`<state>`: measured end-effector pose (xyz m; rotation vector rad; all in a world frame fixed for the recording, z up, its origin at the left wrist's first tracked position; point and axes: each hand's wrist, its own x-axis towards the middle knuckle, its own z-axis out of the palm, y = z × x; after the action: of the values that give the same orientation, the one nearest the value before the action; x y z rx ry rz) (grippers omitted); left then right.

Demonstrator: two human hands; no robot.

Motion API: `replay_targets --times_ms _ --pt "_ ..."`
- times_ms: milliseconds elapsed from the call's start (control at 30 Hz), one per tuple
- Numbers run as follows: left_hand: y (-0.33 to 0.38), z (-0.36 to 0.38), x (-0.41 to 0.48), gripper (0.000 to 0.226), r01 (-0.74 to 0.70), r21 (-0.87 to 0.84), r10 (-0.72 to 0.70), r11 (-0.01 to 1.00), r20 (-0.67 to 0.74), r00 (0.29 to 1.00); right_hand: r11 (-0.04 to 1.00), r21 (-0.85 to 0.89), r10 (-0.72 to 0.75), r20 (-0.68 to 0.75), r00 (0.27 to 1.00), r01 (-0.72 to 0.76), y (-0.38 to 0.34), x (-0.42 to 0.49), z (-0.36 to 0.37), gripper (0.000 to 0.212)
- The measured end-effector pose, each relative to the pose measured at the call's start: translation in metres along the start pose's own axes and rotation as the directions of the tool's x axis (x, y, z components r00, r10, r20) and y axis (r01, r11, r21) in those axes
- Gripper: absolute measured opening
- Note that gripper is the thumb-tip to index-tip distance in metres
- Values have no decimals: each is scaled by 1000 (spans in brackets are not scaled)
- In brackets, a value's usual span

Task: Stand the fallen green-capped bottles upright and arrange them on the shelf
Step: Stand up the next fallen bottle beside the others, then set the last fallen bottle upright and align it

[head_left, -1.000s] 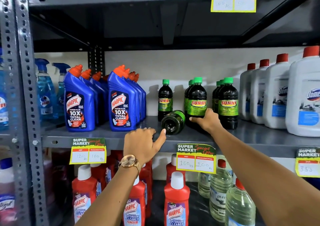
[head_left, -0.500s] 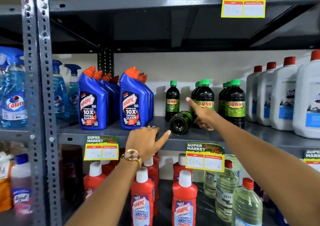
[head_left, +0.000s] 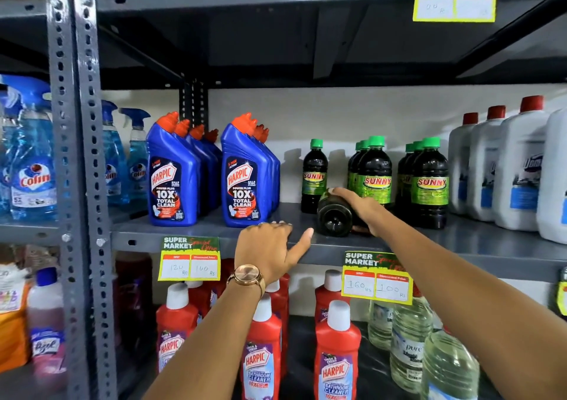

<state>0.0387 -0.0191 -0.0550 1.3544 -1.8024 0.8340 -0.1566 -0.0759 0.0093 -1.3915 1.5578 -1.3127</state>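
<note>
A dark bottle [head_left: 334, 220] lies on its side on the grey shelf [head_left: 491, 240], its round base facing me. My right hand [head_left: 359, 207] is wrapped over the top of it, fingers curled around its body. Behind it stand upright green-capped Sunny bottles: one alone [head_left: 314, 175], a row [head_left: 374, 172] in the middle and another row [head_left: 429, 181] to the right. My left hand [head_left: 270, 249], with a watch on the wrist, rests on the shelf's front edge to the left of the fallen bottle, thumb out, holding nothing.
Blue Harpic bottles [head_left: 242, 178] stand to the left, large white red-capped jugs [head_left: 518, 166] to the right. A metal upright [head_left: 76, 184] borders the bay; blue spray bottles [head_left: 33, 160] lie beyond it. Price tags [head_left: 377, 277] hang from the shelf lip. Red Harpic bottles [head_left: 337, 353] fill the shelf below.
My right hand, pointing half a second ago, has come down and closed over the fallen bottle. My left hand stays on the shelf edge. The view has shifted slightly left.
</note>
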Motion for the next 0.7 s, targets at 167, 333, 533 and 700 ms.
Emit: replay_targets --times_ms 167,333,533,700 --pt "0 1 0 70 24 -21 -24 1000 -14 1000 962 36 -261 -151 954 269 0 -6 -4 49" --pt "0 -1 0 69 33 -34 -34 999 -29 999 897 -229 -415 -141 899 378 -15 -5 8 50" --pt "1 -2 0 70 49 -55 -51 997 -26 998 929 -310 -268 -190 944 201 -26 -2 31 104" --pt "2 -3 0 71 53 -61 -55 997 -24 998 951 -145 -294 -166 941 271 -15 1 43 81"
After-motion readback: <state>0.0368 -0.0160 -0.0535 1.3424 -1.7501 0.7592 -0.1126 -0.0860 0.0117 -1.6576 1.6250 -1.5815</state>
